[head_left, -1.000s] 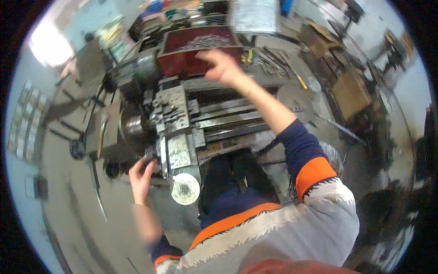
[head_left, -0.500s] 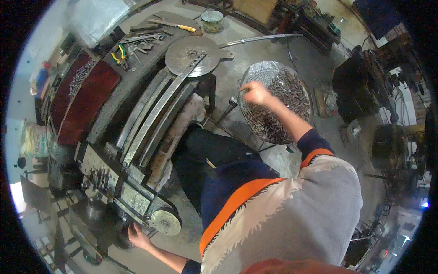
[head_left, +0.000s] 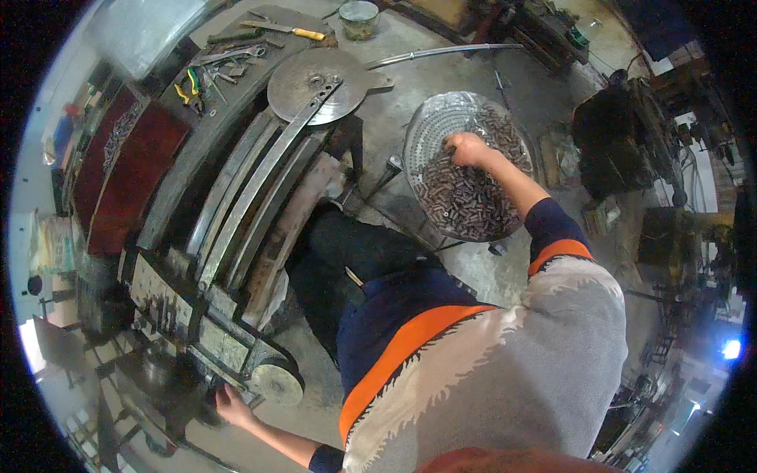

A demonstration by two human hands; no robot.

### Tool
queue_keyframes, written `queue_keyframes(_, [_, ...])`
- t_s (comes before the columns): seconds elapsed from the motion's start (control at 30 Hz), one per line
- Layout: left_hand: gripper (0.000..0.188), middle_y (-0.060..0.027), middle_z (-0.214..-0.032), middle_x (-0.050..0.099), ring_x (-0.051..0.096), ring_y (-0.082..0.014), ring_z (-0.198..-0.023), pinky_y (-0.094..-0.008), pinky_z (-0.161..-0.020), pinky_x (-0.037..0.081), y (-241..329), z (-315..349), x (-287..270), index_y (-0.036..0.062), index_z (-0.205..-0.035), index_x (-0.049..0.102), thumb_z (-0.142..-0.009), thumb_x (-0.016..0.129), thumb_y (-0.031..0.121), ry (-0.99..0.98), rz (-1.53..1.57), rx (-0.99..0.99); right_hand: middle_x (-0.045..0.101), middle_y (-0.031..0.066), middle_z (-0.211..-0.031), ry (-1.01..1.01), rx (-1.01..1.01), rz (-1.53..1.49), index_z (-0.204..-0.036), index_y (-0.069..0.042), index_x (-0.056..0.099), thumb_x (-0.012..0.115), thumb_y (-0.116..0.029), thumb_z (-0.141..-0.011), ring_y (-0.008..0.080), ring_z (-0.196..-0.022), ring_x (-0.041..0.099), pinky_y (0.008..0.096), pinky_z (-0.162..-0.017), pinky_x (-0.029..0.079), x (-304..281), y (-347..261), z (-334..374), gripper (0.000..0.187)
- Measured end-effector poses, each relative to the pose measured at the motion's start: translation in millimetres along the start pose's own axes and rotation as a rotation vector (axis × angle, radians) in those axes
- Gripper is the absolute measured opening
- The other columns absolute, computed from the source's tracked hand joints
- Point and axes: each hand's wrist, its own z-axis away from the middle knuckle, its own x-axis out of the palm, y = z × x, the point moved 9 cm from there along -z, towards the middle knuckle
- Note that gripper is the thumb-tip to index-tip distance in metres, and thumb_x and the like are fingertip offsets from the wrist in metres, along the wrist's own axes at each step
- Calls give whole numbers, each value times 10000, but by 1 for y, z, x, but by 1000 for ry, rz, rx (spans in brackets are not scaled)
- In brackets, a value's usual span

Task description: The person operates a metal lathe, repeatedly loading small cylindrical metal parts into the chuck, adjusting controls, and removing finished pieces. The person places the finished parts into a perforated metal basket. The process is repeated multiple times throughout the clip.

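Observation:
My right hand point(head_left: 470, 149) is over a round perforated metal tray point(head_left: 426, 130), at the edge of a heap of small dark metal cylinders point(head_left: 471, 199). Its fingers are curled and pinched downward; whatever they hold is too small to make out. Far to the lower left, my left hand point(head_left: 232, 407) is at the lower end of a metal machine with long rails point(head_left: 254, 189), near a round disc point(head_left: 277, 385). The left fingers close around a dark part there, hidden in shadow. At the machine's far end, a lever arm is fixed to a large round plate point(head_left: 318, 87).
Pliers with yellow-green handles point(head_left: 189, 91), wrenches point(head_left: 236, 55) and a yellow-handled file point(head_left: 307, 34) lie on the bench beyond the machine. A bucket point(head_left: 359, 20) stands behind. A dark red box point(head_left: 142, 177) sits to the left. A long metal rod point(head_left: 441, 52) extends behind the tray.
My right hand has moved from the tray's left part rightward onto the heap of cylinders, its fingers turning downward. My left hand stays at the machine's lower end. The view has shifted slightly.

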Motion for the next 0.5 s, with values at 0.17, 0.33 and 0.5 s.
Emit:
queue_keyframes(0.17, [328,-125,-929,649,607,-171,-770,-291,-673,470,-9,-4,6,-70,-1044,588,-849,587,194,-10,92,34,613,136,-1006,-45,61,93,-926,-72,663,606,-140,-579,307,-945,577,366,-838,455,0,-3,-9,358])
queue_keyframes(0.33, [277,-106,-870,639,586,-146,-732,-272,-649,471,-5,1,7,-74,-990,580,-854,571,167,10,247,41,619,182,-886,114,7,125,-786,-25,656,620,-204,-572,341,-846,587,410,-762,479,-13,-18,-8,281])
queue_keyframes(0.5, [271,-105,-830,630,572,-129,-715,-262,-646,468,-13,-4,7,-81,-987,570,-848,575,151,8,211,33,600,193,-891,266,-17,-65,-803,-16,650,624,-202,-545,350,-844,576,401,-758,478,-31,-26,-3,319])
